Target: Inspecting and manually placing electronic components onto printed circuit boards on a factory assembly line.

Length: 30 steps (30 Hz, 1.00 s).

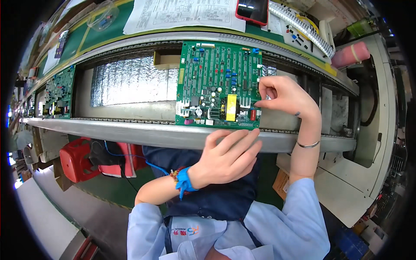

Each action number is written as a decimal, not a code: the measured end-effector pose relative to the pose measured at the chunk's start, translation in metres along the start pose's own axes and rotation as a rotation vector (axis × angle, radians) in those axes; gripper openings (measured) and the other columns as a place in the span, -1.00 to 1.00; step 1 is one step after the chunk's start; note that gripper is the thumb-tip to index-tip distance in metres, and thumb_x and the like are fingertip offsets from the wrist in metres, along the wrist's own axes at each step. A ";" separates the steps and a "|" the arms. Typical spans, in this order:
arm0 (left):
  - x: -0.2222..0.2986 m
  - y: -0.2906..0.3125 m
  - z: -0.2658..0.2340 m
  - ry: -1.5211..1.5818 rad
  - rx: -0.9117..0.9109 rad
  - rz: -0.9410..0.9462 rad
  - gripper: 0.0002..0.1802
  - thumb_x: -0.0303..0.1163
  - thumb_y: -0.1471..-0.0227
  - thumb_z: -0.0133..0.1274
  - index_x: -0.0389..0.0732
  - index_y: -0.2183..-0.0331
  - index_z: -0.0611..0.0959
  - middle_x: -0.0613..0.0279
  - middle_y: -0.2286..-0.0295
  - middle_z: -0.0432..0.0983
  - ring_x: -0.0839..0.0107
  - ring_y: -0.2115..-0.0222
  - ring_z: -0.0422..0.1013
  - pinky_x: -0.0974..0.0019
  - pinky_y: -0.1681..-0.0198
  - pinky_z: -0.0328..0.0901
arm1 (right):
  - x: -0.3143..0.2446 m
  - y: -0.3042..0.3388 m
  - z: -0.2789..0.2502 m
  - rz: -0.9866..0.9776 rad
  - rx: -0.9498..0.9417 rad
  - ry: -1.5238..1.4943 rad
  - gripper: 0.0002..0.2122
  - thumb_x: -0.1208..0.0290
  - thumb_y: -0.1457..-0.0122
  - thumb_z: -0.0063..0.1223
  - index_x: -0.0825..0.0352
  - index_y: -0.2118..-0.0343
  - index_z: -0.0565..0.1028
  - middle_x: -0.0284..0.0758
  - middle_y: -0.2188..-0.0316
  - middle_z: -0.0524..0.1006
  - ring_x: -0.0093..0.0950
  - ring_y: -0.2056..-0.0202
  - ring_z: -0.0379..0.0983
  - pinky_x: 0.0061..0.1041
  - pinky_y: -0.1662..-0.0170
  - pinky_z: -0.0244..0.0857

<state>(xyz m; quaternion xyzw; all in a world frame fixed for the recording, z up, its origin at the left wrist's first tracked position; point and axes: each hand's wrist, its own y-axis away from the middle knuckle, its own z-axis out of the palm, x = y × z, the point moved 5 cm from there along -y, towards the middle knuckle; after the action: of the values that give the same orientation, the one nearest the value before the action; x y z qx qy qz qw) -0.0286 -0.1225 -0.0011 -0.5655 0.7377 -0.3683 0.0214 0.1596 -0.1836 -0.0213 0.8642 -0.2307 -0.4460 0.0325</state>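
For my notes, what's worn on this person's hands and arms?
Light-blue sleeves end near the elbows. The left hand and right hand are ungloved. Left wrist: knotted blue band, beaded bracelet. Right forearm: slim silver bangle, small dark mark near the wrist.

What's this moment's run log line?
right hand: at right edge of green rectangular circuit board | left hand: beside near edge, contact unclear

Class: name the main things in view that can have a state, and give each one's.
Central circuit board: flat, component side up
Left hand: open, fingers loosely bent
Right hand: fingers curled, grip unclear
Phone: face up, screen dark
Paper sheet: spread, printed side up
Blue wrist strap: fastened
Pink roll: banded
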 end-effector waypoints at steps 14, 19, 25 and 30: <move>-0.146 -0.054 -0.129 -0.042 0.751 -0.119 -0.75 -0.56 -0.05 -0.23 -0.34 0.23 0.50 0.10 0.22 0.43 0.36 0.23 0.36 0.37 0.13 0.22 | -0.001 -0.004 -0.022 -0.039 0.353 0.031 -0.90 0.50 0.02 0.11 0.38 0.43 0.46 -0.40 0.63 0.28 -0.60 0.59 0.20 -0.60 0.51 0.12; -0.197 -0.038 -0.104 -0.070 0.648 -0.230 -0.77 -0.52 -0.12 -0.23 -0.32 0.21 0.50 0.21 0.26 0.44 0.49 0.25 0.34 0.45 0.13 0.21 | -0.018 -0.005 -0.012 -0.209 0.265 0.062 -0.90 0.54 0.02 0.11 0.37 0.41 0.55 -0.36 0.55 0.32 -0.52 0.46 0.28 -0.59 0.40 0.17; -0.204 -0.032 -0.100 0.118 0.611 -0.364 -0.80 -0.53 -0.07 -0.18 -0.27 0.28 0.53 0.22 0.31 0.41 0.47 0.32 0.30 0.45 0.23 0.18 | -0.020 -0.011 -0.006 -0.134 0.201 0.085 -0.91 0.53 0.03 0.11 0.37 0.42 0.57 -0.34 0.57 0.33 -0.49 0.49 0.28 -0.54 0.44 0.15; -0.201 -0.030 -0.095 0.188 0.546 -0.384 -0.80 -0.55 -0.06 -0.18 -0.28 0.28 0.53 0.21 0.33 0.41 0.46 0.34 0.30 0.44 0.22 0.19 | -0.036 -0.013 0.000 -0.250 0.175 0.030 -0.88 0.55 0.05 0.12 0.34 0.40 0.59 -0.37 0.58 0.31 -0.53 0.49 0.27 -0.56 0.45 0.13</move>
<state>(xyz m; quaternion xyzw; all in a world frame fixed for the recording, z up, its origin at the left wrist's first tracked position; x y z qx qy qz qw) 0.0255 0.0947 0.0076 -0.6310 0.4906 -0.6000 0.0343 0.1469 -0.1569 0.0025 0.8923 -0.1587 -0.4117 -0.0950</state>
